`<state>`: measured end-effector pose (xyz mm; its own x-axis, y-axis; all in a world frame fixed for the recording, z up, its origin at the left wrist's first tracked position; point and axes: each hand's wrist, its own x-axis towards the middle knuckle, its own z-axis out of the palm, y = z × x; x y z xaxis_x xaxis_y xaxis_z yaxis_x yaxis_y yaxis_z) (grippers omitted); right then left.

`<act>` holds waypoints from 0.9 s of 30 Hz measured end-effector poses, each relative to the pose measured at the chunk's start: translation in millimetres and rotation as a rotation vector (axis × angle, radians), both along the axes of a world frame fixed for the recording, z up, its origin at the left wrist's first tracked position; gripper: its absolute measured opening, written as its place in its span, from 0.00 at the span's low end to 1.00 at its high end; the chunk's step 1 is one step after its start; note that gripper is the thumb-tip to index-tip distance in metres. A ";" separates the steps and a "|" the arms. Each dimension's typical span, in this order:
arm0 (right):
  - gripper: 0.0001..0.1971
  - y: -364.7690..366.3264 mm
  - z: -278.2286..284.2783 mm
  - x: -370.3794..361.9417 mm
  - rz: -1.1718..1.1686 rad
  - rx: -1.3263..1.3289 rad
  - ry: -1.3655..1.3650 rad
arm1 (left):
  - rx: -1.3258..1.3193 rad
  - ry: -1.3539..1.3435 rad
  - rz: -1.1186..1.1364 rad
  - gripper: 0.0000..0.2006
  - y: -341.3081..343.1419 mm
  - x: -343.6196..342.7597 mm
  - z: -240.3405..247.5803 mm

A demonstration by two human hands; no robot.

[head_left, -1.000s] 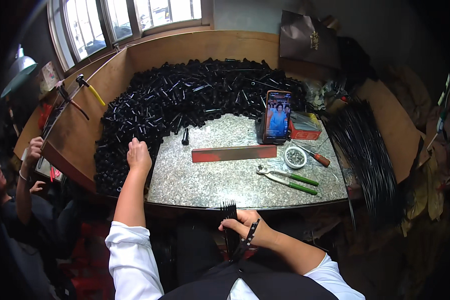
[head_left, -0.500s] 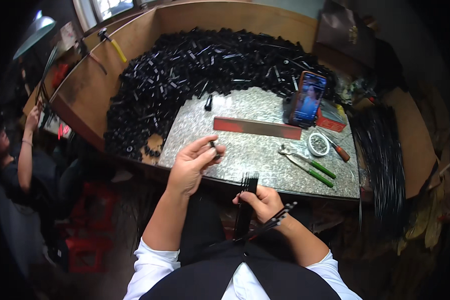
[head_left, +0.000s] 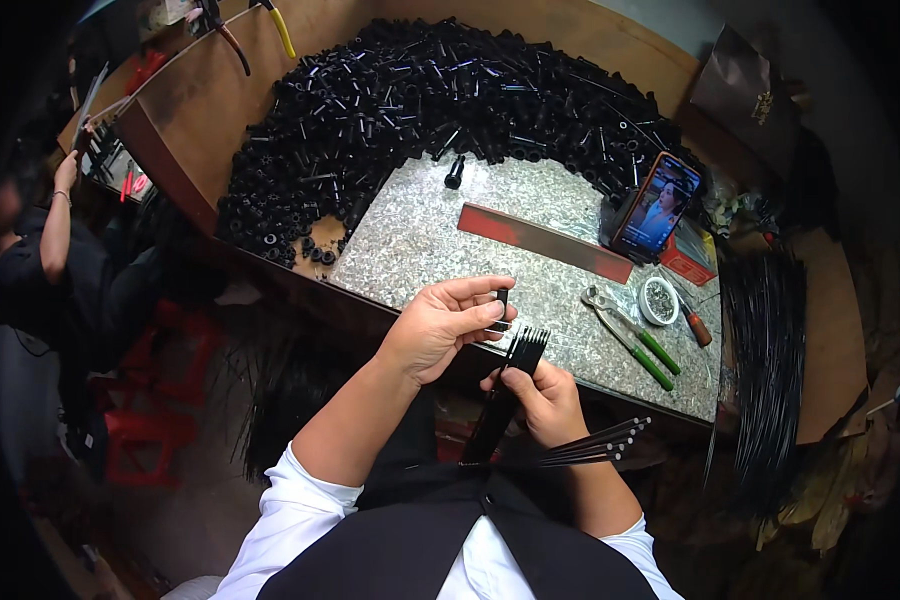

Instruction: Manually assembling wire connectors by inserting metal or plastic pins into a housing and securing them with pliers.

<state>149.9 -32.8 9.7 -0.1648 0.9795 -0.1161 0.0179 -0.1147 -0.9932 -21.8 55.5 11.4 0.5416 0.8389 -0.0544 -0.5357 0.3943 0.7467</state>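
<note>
My left hand (head_left: 452, 322) pinches a small black cylindrical piece (head_left: 500, 308) between thumb and fingers, just above the table's front edge. Close beside it, my right hand (head_left: 547, 402) is closed around a bundle of thin black rods (head_left: 526, 350), whose upper ends fan out like a comb near the left fingertips. The bundle's lower part runs down toward my lap. Several black rods with pale tips (head_left: 625, 438) stick out across my right forearm. A single black piece (head_left: 455, 172) lies on the speckled tabletop (head_left: 400, 230) ahead.
A big heap of black tubular parts (head_left: 440, 90) curves along the wooden wall. On the tabletop are a red-and-dark bar (head_left: 545, 242), green-handled pliers (head_left: 635, 342), a white cup (head_left: 658, 300), a screwdriver (head_left: 697, 328) and a phone (head_left: 658, 208). Long black rods (head_left: 765, 360) hang right. Another person's hand (head_left: 67, 170) shows left.
My left hand has moved right and slightly down with its black piece, up beside the rod bundle. The bundle leans more to the right. The whole view has shifted a little.
</note>
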 end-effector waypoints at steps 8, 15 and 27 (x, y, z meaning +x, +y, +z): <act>0.10 -0.8 2.5 0.0 -0.007 -0.006 0.013 | -0.051 -0.031 -0.032 0.16 4.1 5.7 3.0; 0.10 -0.3 3.4 -0.3 -0.007 -0.036 0.022 | -0.045 -0.049 -0.076 0.15 6.5 5.3 2.1; 0.10 1.3 6.6 -0.4 -0.001 -0.041 -0.005 | -0.086 -0.038 -0.080 0.16 6.7 8.1 -4.4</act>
